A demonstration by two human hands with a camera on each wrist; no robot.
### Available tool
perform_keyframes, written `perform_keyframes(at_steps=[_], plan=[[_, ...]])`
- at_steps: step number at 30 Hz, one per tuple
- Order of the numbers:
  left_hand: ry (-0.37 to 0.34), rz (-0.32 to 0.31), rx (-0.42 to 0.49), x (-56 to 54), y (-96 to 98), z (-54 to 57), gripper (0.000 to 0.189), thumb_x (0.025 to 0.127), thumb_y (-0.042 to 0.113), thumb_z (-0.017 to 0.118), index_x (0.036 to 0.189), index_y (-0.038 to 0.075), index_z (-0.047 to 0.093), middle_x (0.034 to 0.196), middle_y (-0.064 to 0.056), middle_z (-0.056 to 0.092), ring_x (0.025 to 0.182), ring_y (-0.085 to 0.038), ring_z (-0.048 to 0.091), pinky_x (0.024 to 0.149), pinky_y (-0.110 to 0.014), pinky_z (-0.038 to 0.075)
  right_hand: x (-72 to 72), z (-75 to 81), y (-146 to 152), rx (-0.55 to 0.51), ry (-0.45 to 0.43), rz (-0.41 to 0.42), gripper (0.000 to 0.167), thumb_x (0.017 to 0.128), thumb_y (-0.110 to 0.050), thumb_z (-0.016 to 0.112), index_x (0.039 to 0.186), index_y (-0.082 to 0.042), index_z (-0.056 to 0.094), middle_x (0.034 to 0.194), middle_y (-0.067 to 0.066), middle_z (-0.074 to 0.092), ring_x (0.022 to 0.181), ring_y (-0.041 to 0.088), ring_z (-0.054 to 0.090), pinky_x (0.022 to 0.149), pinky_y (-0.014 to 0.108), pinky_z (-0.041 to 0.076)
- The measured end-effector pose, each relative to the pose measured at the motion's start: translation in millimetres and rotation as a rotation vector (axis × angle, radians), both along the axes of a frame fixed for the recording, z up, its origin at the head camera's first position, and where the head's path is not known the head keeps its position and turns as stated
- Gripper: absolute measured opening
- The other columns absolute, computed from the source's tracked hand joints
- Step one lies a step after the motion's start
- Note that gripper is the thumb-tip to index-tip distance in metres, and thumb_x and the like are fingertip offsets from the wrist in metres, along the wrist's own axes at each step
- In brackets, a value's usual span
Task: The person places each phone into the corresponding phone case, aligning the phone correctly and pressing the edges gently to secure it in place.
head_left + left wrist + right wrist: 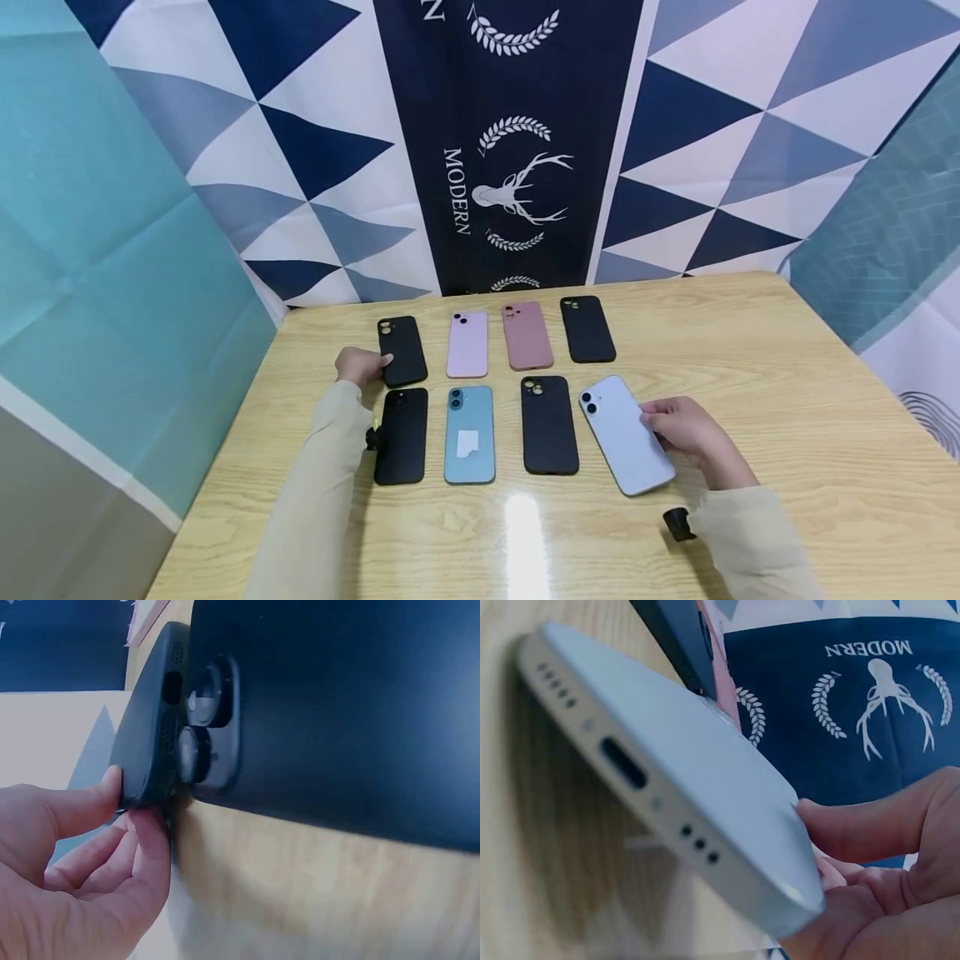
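Noting edge grips, I judge them suited to thinness: left hand (358,366) pinches far-left matte-black rectangular phone case (405,354); right hand (686,427), near-right pale-blue rectangular phone (624,437).

The bench (750,350) is pale yellow wood, streaked with grain. Along the far row I see, left to right, a plain black case (406,354), a pale pink phone (468,350), a dusty rose case (529,337) and a second black case (589,337). Nearer, left to right, come a black phone (402,442), a light blue phone (471,410) bearing a white patch (467,443), another black case (551,433) and a silvery-white phone (626,442). The sleeves (318,483) are cream. Behind hangs a cloth (330,75) of navy, grey-blue and white triangles, its dark middle band (427,92) printed white with a stag's head (491,196) and leafy sprigs (517,243); the left cloth (97,208) is mostly turquoise.
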State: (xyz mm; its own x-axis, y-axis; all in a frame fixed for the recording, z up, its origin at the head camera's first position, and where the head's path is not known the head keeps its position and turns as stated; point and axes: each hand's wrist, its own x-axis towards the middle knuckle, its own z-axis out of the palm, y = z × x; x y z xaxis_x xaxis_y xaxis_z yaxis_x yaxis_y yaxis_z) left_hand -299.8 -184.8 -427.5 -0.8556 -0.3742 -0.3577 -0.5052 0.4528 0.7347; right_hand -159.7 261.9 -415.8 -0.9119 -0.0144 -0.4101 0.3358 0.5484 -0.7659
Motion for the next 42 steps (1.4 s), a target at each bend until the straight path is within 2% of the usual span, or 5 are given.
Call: perform_keyframes(at_steps=[7,13,21,37,42], plan=[[-0.001,0.025,-0.01,-0.1,-6.5,3.1,0.041,0.088,0.029,0.07,0.112,-0.005,0.068,0.056,0.002,0.06,0.072,-0.014,0.063,0.092,-0.031,0.051,5.4,4.5,-2.4,-0.067,-0.016,-0.058,0.042,0.098,-0.006,0.043,0.13,0.022,0.042,0.116,0.031,0.058,0.088,0.012,0.058,0.073,0.026,0.055],[0.018,-0.046,-0.041,5.9,-10.0,15.9,0.039,0.091,0.028,0.066,0.121,0.003,0.066,0.12,-0.015,0.068,0.114,-0.027,0.063,0.107,-0.037,0.046,2.2,8.5,2.9,-0.106,-0.002,-0.048,0.043,0.098,-0.006,0.043,0.13,0.024,0.04,0.114,0.03,0.06,0.083,0.005,0.058,0.071,0.022,0.055],[0.014,-0.092,0.027,29.6,-11.7,24.9,0.039,0.092,0.022,0.066,0.124,0.0,0.063,0.128,-0.019,0.063,0.071,-0.003,0.066,0.102,-0.036,0.05,0.7,12.8,8.2,-0.176,-0.001,-0.045,0.049,0.1,-0.008,0.042,0.136,0.023,0.033,0.124,0.033,0.057,0.086,0.001,0.058,0.073,0.02,0.055],[-0.029,-0.144,0.134,70.6,-9.8,18.2,0.039,0.093,0.017,0.064,0.126,-0.004,0.06,0.131,-0.021,0.059,0.107,-0.023,0.067,0.103,-0.04,0.049,6.0,7.9,-1.3,-0.272,-0.019,-0.197,0.055,0.102,-0.019,0.042,0.144,0.013,0.028,0.147,0.033,0.035,0.09,-0.004,0.053,0.074,0.012,0.05],[-0.024,-0.159,0.126,83.0,-9.3,15.5,0.04,0.092,0.02,0.066,0.123,-0.004,0.061,0.128,-0.022,0.062,0.098,-0.021,0.07,0.103,-0.043,0.049,4.8,9.5,-4.7,-0.315,-0.028,-0.239,0.054,0.102,-0.018,0.042,0.145,0.013,0.027,0.127,0.025,0.055,0.084,-0.005,0.054,0.073,0.014,0.051]])
